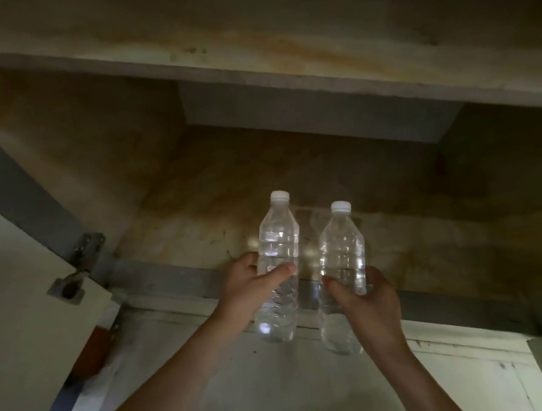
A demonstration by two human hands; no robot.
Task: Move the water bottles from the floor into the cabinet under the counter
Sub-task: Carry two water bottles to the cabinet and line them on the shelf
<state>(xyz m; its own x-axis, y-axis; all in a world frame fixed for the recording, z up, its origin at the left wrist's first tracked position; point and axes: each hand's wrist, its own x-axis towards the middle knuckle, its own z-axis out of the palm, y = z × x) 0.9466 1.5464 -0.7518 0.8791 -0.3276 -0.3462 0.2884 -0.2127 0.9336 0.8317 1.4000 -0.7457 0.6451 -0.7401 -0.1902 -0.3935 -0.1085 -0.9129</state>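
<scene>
Two clear water bottles with white caps are held upright in front of the open cabinet. My left hand (252, 283) grips the left bottle (278, 245) round its middle, thumb across the front. My right hand (364, 298) grips the right bottle (341, 258) round its middle. Both bottles hang over the cabinet's front sill (173, 281), their lower ends above the pale floor. The cabinet floor (293, 172) behind them is stained brown and dim.
The open cabinet door (27, 312) stands at the left with a metal hinge (85, 249). The counter's underside (256, 64) spans the top. The cabinet's right side wall (496, 149) is dark. Pale tiled floor (273, 387) lies below the sill.
</scene>
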